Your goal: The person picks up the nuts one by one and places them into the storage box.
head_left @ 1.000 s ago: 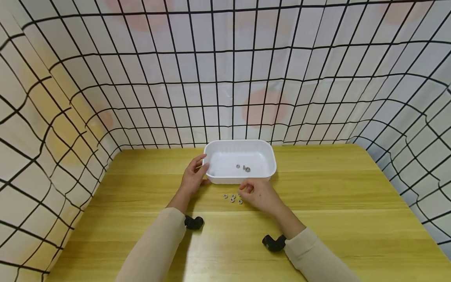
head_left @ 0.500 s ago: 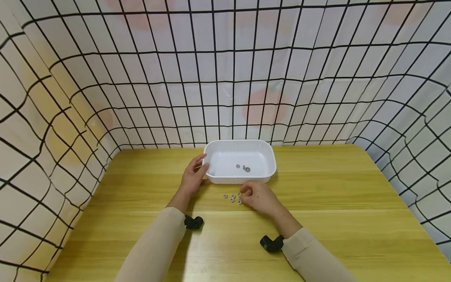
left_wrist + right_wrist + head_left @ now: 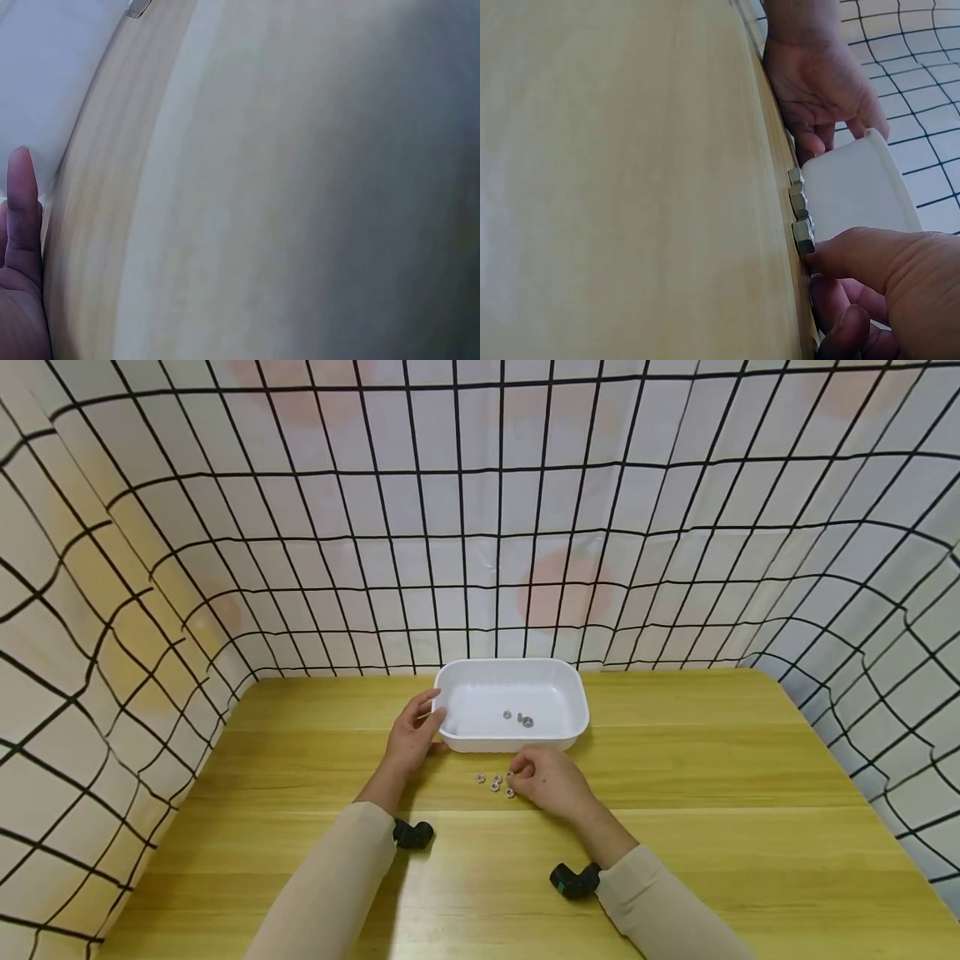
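- Head view, centre of frame: one white plastic rectangular tray (image 3: 476, 697), corners rounded, standing on a yellow wood-grain counter (image 3: 720, 793).
- Inside nuts (image 3: 528, 722): three, silver metal, on the tray's floor, right of its middle.
- Loose nuts (image 3: 495, 787): five, silver metal, on the counter just below the tray, centre of frame.
- Hands, left hand (image 3: 408, 739): left of centre; fingers apart, touching the tray's left end.
- Hands, right hand (image 3: 552, 783): right of the loose nuts; fingers curled inward, tips at the rightmost nuts. Whether one is pinched cannot be told.
- Right wrist view: thumb tip against the lowest of three nuts in a row, right of centre.
- Left wrist view: one finger upright at the left edge, beside the tray's white wall.
- Beige sleeves (image 3: 322, 885): two, lower frame.
- Black elbow-shaped fittings (image 3: 575, 881): two, one at each wrist.
- Black grid mesh (image 3: 498, 536): upper frame, before white sheeting (image 3: 519, 502) with orange patches.
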`<control>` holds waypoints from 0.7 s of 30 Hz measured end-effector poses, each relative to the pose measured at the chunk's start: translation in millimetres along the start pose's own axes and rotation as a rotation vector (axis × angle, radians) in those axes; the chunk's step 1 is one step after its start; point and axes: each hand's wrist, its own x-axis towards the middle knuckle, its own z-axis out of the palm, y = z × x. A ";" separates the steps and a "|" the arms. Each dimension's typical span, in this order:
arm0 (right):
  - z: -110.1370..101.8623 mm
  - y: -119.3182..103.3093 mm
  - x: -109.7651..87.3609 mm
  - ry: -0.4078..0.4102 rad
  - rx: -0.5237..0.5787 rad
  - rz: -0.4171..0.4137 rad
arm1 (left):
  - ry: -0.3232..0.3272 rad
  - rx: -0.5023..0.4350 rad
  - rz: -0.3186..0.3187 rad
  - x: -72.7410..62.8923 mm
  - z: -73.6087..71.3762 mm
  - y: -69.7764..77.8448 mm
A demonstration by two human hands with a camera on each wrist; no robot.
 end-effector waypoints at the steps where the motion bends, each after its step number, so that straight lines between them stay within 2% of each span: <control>1: 0.3 0.4 0.1 0.004 -0.002 -0.002 | -0.001 -0.003 0.003 -2.5 0.2 2.7; 4: 0.9 0.7 0.0 0.014 -0.005 -0.008 | -0.003 -0.013 0.004 -3.1 0.1 3.1; 11: 0.3 -0.1 -1.4 0.013 0.014 -0.018 | 0.007 -0.016 -0.005 20.0 -1.0 -26.6; 21: -3.2 -3.3 -3.8 0.007 0.052 -0.027 | 0.028 -0.015 0.029 19.2 0.5 -29.8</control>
